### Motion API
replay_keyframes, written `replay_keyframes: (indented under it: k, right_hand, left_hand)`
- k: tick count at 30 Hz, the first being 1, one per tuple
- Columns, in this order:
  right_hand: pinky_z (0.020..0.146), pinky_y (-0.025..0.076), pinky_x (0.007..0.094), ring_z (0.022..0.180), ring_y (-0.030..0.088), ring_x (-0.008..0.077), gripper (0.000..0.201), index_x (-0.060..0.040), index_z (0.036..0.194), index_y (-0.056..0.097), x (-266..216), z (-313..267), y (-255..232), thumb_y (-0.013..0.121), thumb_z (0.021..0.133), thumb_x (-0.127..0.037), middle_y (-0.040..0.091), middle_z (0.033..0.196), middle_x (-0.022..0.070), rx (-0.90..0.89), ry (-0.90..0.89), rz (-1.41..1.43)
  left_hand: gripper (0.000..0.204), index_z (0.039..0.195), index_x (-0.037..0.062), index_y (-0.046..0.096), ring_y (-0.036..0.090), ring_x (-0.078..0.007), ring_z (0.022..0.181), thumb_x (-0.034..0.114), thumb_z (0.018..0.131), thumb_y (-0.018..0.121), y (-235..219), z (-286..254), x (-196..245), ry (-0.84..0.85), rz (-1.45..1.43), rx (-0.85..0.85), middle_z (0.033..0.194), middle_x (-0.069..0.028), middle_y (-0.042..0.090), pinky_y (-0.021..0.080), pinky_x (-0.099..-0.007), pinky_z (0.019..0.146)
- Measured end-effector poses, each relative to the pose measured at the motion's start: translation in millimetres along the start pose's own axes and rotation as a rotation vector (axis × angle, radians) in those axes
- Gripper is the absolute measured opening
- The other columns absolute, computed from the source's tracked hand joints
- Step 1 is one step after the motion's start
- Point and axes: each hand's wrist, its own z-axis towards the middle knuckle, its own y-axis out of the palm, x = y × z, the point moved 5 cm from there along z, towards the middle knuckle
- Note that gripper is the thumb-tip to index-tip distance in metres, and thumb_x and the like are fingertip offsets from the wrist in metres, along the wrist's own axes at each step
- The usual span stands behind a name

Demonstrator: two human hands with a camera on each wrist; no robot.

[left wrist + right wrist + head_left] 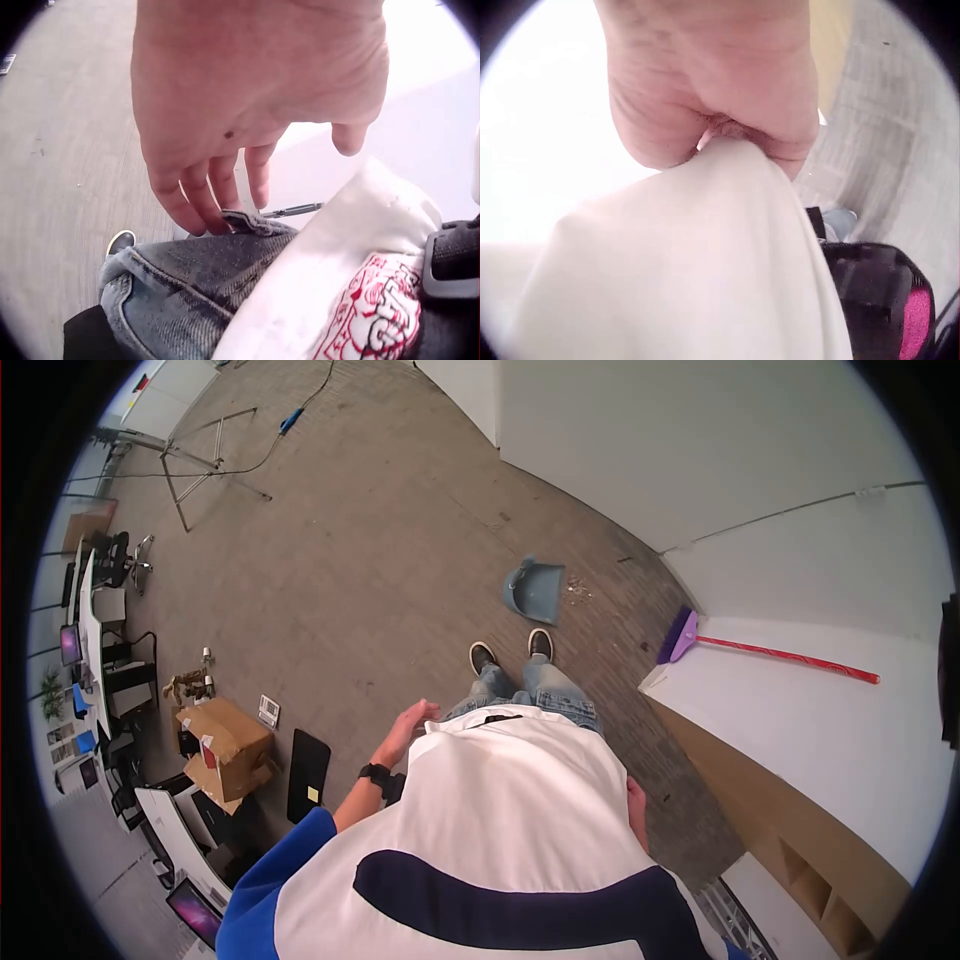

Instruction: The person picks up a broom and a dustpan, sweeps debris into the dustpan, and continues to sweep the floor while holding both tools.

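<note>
Left hand (251,90) open, fingers loosely extended, by faded blue denim jeans (187,281). Right hand (712,67) against white fabric shirt (682,240), fingers hidden, grip cannot be told. Blue-grey plastic dustpan (538,596) on floor, twelve o'clock; purple-headed, red-handled broom (775,652), two o'clock.

Shirt (510,790): white body, blue sleeve (265,875), navy band (500,895). Print (375,307): red and black on white. Jeans (555,690): faded blue, mottled, paler seams. Shoes (483,656): dark, pale edging. Dustpan (538,595): grey-blue. Broom (684,639): light purple head, darker purple bristles, red handle with a fine pattern. Floor (380,530): grey-brown, streaky. Box (238,745): brown. Note (313,795): yellow, on black board (308,760).
</note>
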Motion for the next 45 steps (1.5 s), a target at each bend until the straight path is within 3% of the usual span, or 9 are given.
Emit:
replay_keyframes:
  k: [10,14,27,29,32,36,38,42,45]
  right_hand:
    - [0.070,0.047,0.0262,0.079,0.059,0.0128,0.025,0.0037,0.104,0.058,-16,-22,13,0.052,0.085,-0.012,0.063,0.093,0.0076,-0.252,0.191,-0.008]
    - [0.072,0.046,0.0265,0.079,0.059,0.0134,0.024,0.0035,0.103,0.058,16,-30,-8,0.051,0.086,-0.011,0.063,0.093,0.0064,0.048,0.050,0.051]
    - [0.070,0.043,0.0255,0.076,0.056,0.0123,0.019,0.0004,0.095,0.059,16,-54,-6,0.049,0.088,-0.015,0.061,0.086,0.0034,-0.114,0.290,-0.052]
    - [0.066,0.040,0.0244,0.072,0.052,0.0111,0.019,-0.0020,0.087,0.058,5,-40,-26,0.049,0.090,-0.018,0.057,0.078,0.0009,-0.110,-0.009,0.264]
    - [0.064,0.039,0.0243,0.069,0.051,0.0100,0.021,-0.0034,0.081,0.056,-2,-35,-38,0.049,0.091,-0.020,0.055,0.074,0.0003,0.153,-0.084,0.349]
    - [0.061,0.041,0.0235,0.068,0.053,0.0100,0.023,-0.0036,0.078,0.055,-13,4,-79,0.049,0.091,-0.022,0.055,0.073,0.0012,-0.006,-0.107,0.519]
    - [0.056,0.044,0.0244,0.063,0.055,0.0128,0.021,-0.0052,0.078,0.055,-28,44,-139,0.049,0.090,-0.022,0.055,0.071,0.0038,0.302,0.124,0.270]
    - [0.047,0.044,0.0255,0.054,0.055,0.0115,0.025,-0.0050,0.074,0.056,-161,152,-227,0.054,0.086,-0.027,0.058,0.062,0.0055,0.510,-0.123,-0.308]
    - [0.063,0.046,0.0378,0.068,0.060,0.0267,0.029,-0.0019,0.078,0.058,-270,240,-269,0.054,0.082,-0.030,0.062,0.072,0.0122,0.675,-0.283,-1.103]
  left_hand:
    - [0.053,0.113,0.0025,0.052,0.051,-0.0153,0.092,0.048,0.090,0.040,11,17,-3,0.022,0.069,-0.070,0.102,-0.0069,0.056,0.040,-0.0295,0.083]
    - [0.050,0.113,0.0019,0.052,0.050,-0.0159,0.093,0.045,0.091,0.041,10,14,-3,0.023,0.112,-0.070,0.103,-0.0073,0.055,0.040,-0.0290,0.085]
    - [0.049,0.113,0.0022,0.052,0.054,-0.0148,0.090,0.044,0.091,0.041,36,64,38,0.017,0.259,-0.227,0.099,-0.0061,0.057,0.043,-0.0291,0.082]
    - [0.049,0.113,0.0022,0.052,0.054,-0.0150,0.089,0.044,0.091,0.042,42,84,62,0.059,0.335,-0.193,0.098,-0.0060,0.058,0.043,-0.0290,0.081]
    - [0.050,0.107,0.0034,0.055,0.054,-0.0149,0.086,0.049,0.086,0.047,52,120,99,0.171,0.362,-0.163,0.095,-0.0063,0.058,0.043,-0.0294,0.079]
    - [0.047,0.106,0.0041,0.055,0.056,-0.0144,0.084,0.047,0.087,0.048,76,141,145,0.286,0.328,-0.088,0.094,-0.0058,0.059,0.044,-0.0282,0.078]
    - [0.043,0.105,0.0046,0.055,0.057,-0.0133,0.082,0.044,0.087,0.048,94,152,157,0.274,0.082,-0.046,0.093,-0.0047,0.059,0.044,-0.0266,0.077]
    - [0.035,0.101,0.0048,0.056,0.058,-0.0136,0.079,0.037,0.087,0.052,138,183,151,0.216,0.231,0.060,0.090,-0.0041,0.061,0.046,-0.0268,0.074]
    - [0.030,0.097,0.0040,0.057,0.058,-0.0132,0.078,0.032,0.087,0.054,161,217,136,0.116,0.401,0.140,0.088,-0.0038,0.061,0.047,-0.0264,0.070]
